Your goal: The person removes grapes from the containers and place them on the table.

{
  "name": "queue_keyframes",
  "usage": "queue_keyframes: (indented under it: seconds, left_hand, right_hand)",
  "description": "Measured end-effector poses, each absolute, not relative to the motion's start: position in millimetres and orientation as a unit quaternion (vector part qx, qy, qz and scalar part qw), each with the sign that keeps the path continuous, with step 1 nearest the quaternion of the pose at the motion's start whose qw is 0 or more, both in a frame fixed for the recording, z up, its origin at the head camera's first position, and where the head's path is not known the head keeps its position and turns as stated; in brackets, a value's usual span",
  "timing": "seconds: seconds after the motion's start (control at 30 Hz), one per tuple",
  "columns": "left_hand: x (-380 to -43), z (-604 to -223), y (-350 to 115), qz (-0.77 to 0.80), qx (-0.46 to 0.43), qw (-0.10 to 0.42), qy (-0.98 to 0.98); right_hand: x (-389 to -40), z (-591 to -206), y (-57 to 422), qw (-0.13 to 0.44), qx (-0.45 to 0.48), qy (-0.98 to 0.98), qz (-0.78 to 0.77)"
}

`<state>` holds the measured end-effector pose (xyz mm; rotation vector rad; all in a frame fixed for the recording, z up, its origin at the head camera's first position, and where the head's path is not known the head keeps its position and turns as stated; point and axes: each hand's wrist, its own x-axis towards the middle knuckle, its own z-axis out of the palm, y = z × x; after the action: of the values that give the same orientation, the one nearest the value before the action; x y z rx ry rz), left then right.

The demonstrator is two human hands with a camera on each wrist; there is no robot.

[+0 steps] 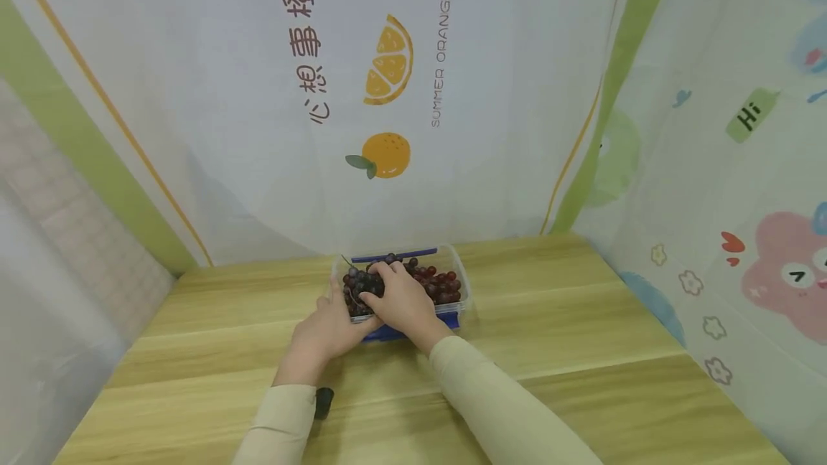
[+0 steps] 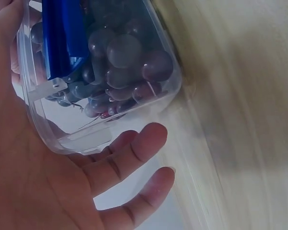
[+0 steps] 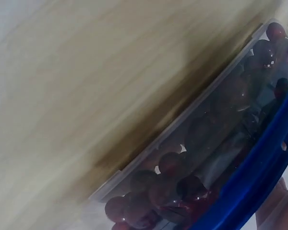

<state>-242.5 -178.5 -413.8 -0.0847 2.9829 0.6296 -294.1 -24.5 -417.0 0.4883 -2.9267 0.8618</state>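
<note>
A clear plastic container with blue clips holds dark grapes at its left and redder grapes at its right. My left hand grips the container's near left corner, thumb along the front and fingers by the left end. In the left wrist view, those fingers bend beside the clear wall. From above, my right hand reaches into the container, its thumb and fingers curled about the dark grapes. The right wrist view shows the front wall with a blue clip; my right fingertips are hidden there.
The container stands on a wood-grain table near its back edge. Behind it hangs a white cloth printed with oranges, and another printed cloth hangs at the right. A small black object shows beside the left sleeve.
</note>
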Motion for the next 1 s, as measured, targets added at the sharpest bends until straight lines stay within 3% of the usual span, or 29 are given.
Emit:
queue_keyframes:
  seconds: [0.47, 0.83, 1.0]
  left_hand:
    - [-245.0, -415.3, -180.1, 0.198, -0.029, 0.044, 0.979]
    - [-243.4, -411.9, -179.5, 0.194, -0.027, 0.035, 0.98]
    - [-243.7, -413.0, -179.5, 0.196, -0.026, 0.039, 0.98]
  right_hand:
    - [-297.0, -417.9, -21.0, 0.024, 0.183, -0.94, 0.288]
    - [-296.3, -417.4, -16.9, 0.059, 0.192, -0.922, 0.33]
    - [-296.8, -416.1, -13.7, 0.043, 0.2, -0.921, 0.332]
